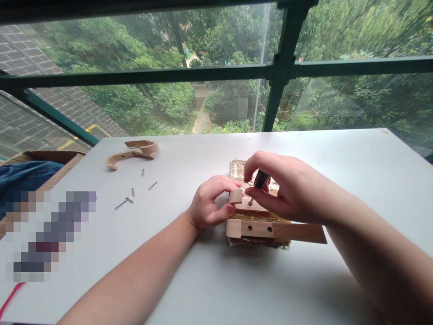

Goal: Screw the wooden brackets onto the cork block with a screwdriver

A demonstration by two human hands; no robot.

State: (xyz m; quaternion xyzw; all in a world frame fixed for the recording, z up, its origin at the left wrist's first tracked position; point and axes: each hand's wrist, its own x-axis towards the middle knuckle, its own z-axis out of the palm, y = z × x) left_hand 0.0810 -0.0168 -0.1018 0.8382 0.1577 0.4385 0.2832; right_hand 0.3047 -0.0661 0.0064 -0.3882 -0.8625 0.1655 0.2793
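My right hand [279,185] is closed round the dark handle of a screwdriver [261,179]. The screwdriver's tip meets a screw in a curved wooden hook [253,206] lying on a tape-wrapped block [264,216]. My left hand [214,201] pinches the curled left end of that hook between thumb and fingers. Nearer to me, a second wooden hook [260,229] lies along the block's front, with two dark screw heads showing in it. Its pointed end sticks out past the block on the right. My right hand hides part of the block.
Another curved wooden hook [130,155] rests at the table's back left. Several loose screws [153,185] lie in front of it on the white table [189,158]. A cardboard box [64,158] with blue cloth stands at the left edge. Windows line the back.
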